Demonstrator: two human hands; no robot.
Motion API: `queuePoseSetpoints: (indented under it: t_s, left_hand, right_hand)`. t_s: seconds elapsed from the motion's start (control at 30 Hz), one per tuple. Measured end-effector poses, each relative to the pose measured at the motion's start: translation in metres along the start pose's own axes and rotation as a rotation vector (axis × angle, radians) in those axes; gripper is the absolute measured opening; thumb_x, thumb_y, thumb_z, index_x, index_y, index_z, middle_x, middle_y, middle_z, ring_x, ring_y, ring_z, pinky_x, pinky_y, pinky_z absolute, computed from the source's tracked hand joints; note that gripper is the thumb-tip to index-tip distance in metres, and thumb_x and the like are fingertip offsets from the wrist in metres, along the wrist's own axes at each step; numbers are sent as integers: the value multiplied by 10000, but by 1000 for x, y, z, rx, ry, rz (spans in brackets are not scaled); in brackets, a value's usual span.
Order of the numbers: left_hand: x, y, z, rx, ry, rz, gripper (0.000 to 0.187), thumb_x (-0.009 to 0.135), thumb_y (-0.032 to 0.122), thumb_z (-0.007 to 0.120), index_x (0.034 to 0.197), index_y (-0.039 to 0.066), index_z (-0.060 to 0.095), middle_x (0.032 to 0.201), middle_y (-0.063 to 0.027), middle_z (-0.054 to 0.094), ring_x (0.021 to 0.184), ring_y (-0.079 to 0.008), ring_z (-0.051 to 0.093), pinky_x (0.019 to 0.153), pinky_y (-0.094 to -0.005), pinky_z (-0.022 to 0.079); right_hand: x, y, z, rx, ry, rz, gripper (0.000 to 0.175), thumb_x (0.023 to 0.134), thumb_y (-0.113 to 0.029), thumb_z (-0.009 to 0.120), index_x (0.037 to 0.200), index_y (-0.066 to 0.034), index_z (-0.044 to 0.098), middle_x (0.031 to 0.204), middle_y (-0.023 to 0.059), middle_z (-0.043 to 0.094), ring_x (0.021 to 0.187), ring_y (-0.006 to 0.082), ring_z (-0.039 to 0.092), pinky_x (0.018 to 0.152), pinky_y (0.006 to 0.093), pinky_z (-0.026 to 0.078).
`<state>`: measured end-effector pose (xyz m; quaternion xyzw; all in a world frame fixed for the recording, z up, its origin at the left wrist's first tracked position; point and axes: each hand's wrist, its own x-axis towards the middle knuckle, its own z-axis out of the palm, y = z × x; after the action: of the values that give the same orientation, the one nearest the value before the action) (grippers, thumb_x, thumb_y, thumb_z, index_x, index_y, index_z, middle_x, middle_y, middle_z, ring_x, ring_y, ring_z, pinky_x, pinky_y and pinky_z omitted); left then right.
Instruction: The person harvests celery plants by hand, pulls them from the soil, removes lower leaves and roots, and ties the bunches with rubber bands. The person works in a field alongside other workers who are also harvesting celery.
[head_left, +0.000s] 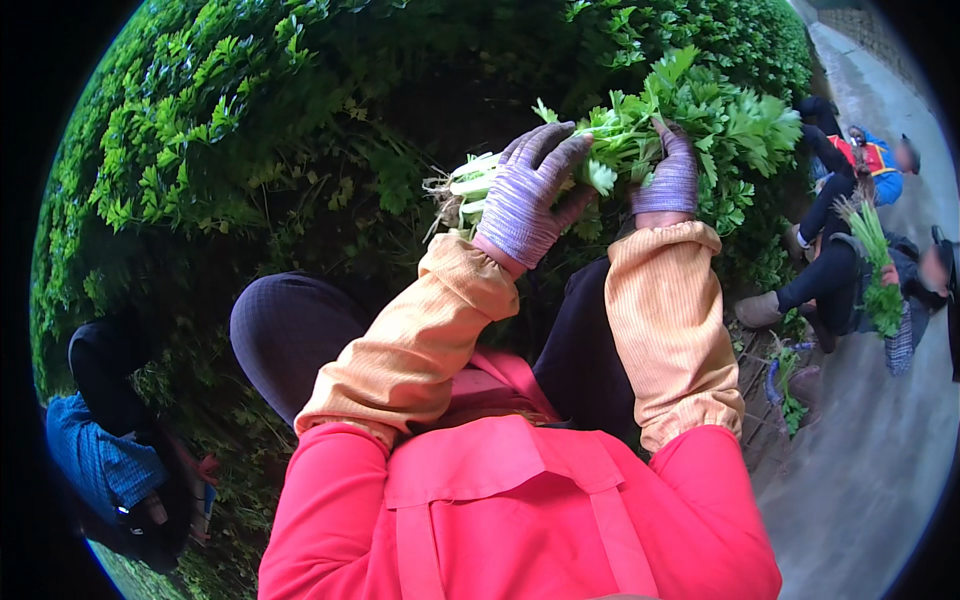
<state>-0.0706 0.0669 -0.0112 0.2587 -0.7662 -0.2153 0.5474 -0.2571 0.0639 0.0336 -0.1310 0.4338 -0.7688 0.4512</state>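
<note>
A bunch of leafy celery (626, 139) lies across both my hands, its pale stalk bases and soiled roots towards the left and its green leaves towards the right. My left hand (536, 184), in a purple knitted glove with darker fingers, is closed around the stalks near the root end. Further up the bunch, my right hand (670, 169), gloved alike, grips the stems below the leaves, its thumb upright on the near side; its other fingers are hidden behind the bunch. Orange sleeve covers reach from both wrists towards the elbows.
Dense standing celery plants (187, 127) fill the far side and left. A person in blue (105, 457) crouches at lower left. On the right, people sit by a concrete path (862, 465), one holding a celery bunch (874, 247). Cut greens (787, 390) lie on the path's edge.
</note>
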Motion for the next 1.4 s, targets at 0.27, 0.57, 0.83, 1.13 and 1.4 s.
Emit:
queuePoseSetpoints:
  t_s: [0.27,0.57,0.83,1.13,1.4]
  left_hand:
    - [-16,-72,-52,-1480,295,-857,102,986,25,603,1047,79,665,884,-78,678,742,-181,672,699,-322,568]
    - [-70,-68,-36,79,109,-329,229,881,61,690,1103,112,667,941,-139,682,815,-326,684,697,-400,547]
    - [-22,-15,-20,550,-390,-528,460,985,498,549,1108,89,719,1106,-183,673,1057,-381,605,932,-480,488]
    - [-9,-32,12,-400,90,-802,370,877,340,762,1066,23,750,1154,-154,689,1130,-307,620,969,-382,488]
    - [-32,-63,-18,-1030,124,-737,158,1007,203,630,1021,48,660,800,-25,680,669,-103,611,605,-251,482]
  right_hand:
    - [14,-19,-6,99,122,-32,177,904,-169,671,1048,-74,708,1023,90,736,894,272,699,802,425,584]
    - [12,-37,-28,118,50,-126,239,873,-158,691,1089,-57,708,1054,81,733,937,270,693,860,424,574]
    - [-7,-32,-27,146,-445,-87,437,794,-88,751,1205,29,658,1105,151,721,1001,307,704,914,439,583]
    - [-15,-15,-16,234,-743,17,487,797,-36,736,1265,22,613,1202,162,678,1125,333,655,1026,467,522]
    - [-2,-25,-23,190,-338,-13,482,789,-129,730,1251,-26,639,1157,123,706,1035,312,688,942,467,565]
